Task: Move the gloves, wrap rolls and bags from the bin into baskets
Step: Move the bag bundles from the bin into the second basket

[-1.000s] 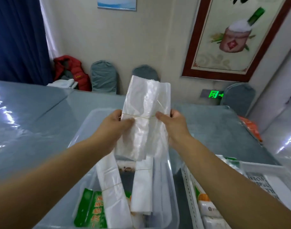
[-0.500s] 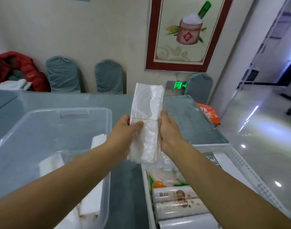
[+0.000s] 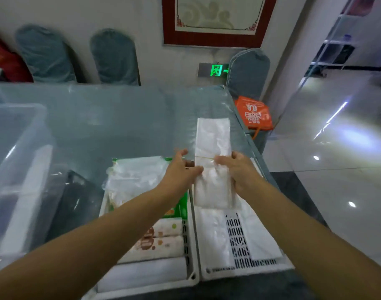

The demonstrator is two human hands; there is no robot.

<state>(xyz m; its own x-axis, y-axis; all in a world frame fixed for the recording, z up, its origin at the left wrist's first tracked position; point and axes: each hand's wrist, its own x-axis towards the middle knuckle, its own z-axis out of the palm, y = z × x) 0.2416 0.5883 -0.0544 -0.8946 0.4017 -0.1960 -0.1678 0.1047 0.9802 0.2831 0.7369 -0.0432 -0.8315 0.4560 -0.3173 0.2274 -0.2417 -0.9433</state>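
My left hand [image 3: 182, 168] and my right hand [image 3: 239, 171] both grip a flat bundle of clear plastic bags [image 3: 213, 144], bound by a thin rubber band. I hold it upright over the far end of the right white basket [image 3: 245, 271], which has other flat bag bundles [image 3: 213, 237] lying in it. The left white basket [image 3: 190, 276] holds wrap rolls [image 3: 159, 241], a green pack and clear packets [image 3: 133, 180]. The clear plastic bin [image 3: 18, 131] stands at the left edge.
Both baskets sit side by side on a grey table covered with clear film [image 3: 120, 118]. An orange bag [image 3: 253, 113] lies on a chair past the table's right corner. Covered chairs [image 3: 113, 57] line the wall. Shiny floor opens to the right.
My view and both hands have swung right, carrying the bag bundle from above the bin to over the right basket. The bundle has come down lower.
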